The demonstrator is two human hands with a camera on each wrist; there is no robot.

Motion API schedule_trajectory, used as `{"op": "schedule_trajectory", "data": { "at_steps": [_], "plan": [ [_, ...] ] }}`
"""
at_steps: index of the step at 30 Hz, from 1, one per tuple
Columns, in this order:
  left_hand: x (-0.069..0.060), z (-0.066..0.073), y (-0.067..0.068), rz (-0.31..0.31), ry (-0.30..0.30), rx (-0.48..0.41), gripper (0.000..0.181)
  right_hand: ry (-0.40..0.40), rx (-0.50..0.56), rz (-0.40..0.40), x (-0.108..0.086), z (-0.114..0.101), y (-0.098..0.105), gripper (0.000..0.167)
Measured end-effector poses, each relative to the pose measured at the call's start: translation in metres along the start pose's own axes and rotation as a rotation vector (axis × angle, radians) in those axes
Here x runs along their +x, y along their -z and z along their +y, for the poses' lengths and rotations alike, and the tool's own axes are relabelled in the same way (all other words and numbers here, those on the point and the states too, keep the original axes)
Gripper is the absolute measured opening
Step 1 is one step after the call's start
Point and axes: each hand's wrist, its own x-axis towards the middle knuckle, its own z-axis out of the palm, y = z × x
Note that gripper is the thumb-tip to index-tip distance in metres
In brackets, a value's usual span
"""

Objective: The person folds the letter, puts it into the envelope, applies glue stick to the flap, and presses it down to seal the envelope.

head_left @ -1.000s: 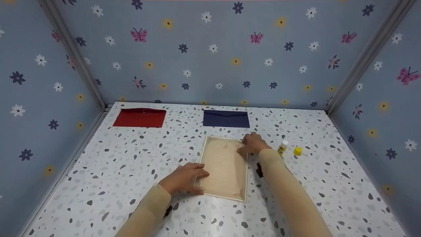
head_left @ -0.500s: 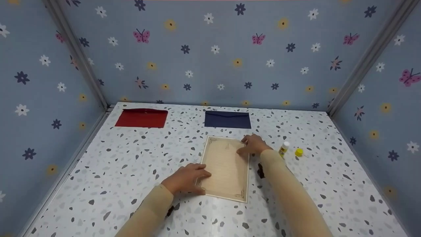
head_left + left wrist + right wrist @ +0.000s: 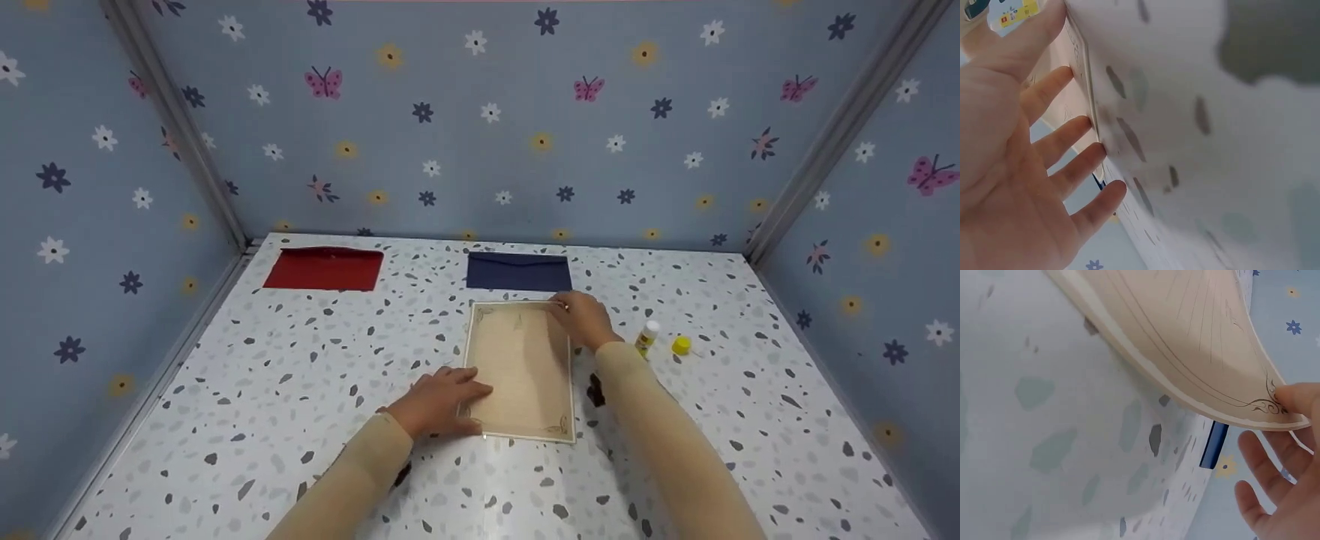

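Observation:
Cream letter paper (image 3: 517,367) with ruled lines and scroll ornaments at its corners lies before me on the speckled table. My right hand (image 3: 586,319) pinches its far right corner between thumb and fingers. In the right wrist view that corner of the paper (image 3: 1196,371) curves up off the tabletop. My left hand (image 3: 439,401) rests at the paper's near left edge, fingers spread. The left wrist view shows those straight fingers (image 3: 1064,140) touching the paper's border (image 3: 1090,95).
A red envelope (image 3: 324,270) lies at the back left. Behind the paper is a navy envelope (image 3: 519,273). Right of my right hand stand a glue stick (image 3: 648,337) and its yellow cap (image 3: 681,345). Flowered panels (image 3: 480,127) wall the table in.
The paper has turned slightly and shifted away from me and a little to the right. My right hand has lifted its far right corner. My left hand has followed to the right.

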Motion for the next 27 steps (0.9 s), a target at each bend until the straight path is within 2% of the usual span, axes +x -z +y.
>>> {"op": "schedule_trajectory", "data": {
  "at_steps": [5, 9, 14, 17, 20, 22, 24, 27],
  "plan": [
    [0.011, 0.003, 0.001, 0.013, 0.009, 0.030, 0.068, 0.071, -0.029, 0.102, -0.005, -0.001, 0.007, 0.023],
    [0.015, 0.004, 0.000, 0.067, -0.020, 0.083, 0.068, 0.135, -0.066, 0.143, -0.015, -0.002, 0.009, 0.017],
    [0.012, 0.005, -0.004, 0.140, -0.117, 0.158, 0.050, 0.210, -0.153, 0.157, -0.030, -0.004, 0.008, 0.012],
    [0.008, 0.005, -0.004, 0.138, -0.140, 0.186, 0.043, 0.241, -0.167, 0.154, -0.038, -0.005, 0.007, 0.010],
    [0.005, 0.005, -0.002, 0.124, -0.142, 0.168, 0.040, 0.274, -0.166, 0.125, -0.046, -0.007, 0.008, 0.006],
    [0.004, 0.003, -0.001, 0.118, -0.128, 0.133, 0.039, 0.308, -0.176, 0.093, -0.052, -0.007, 0.009, 0.008],
    [0.002, 0.001, 0.000, 0.125, -0.085, 0.081, 0.040, 0.348, -0.193, 0.059, -0.059, -0.007, 0.010, 0.016],
    [0.001, -0.002, -0.001, 0.155, 0.038, 0.026, 0.053, 0.426, -0.211, 0.027, -0.069, -0.006, 0.010, 0.024]
  ]
}}
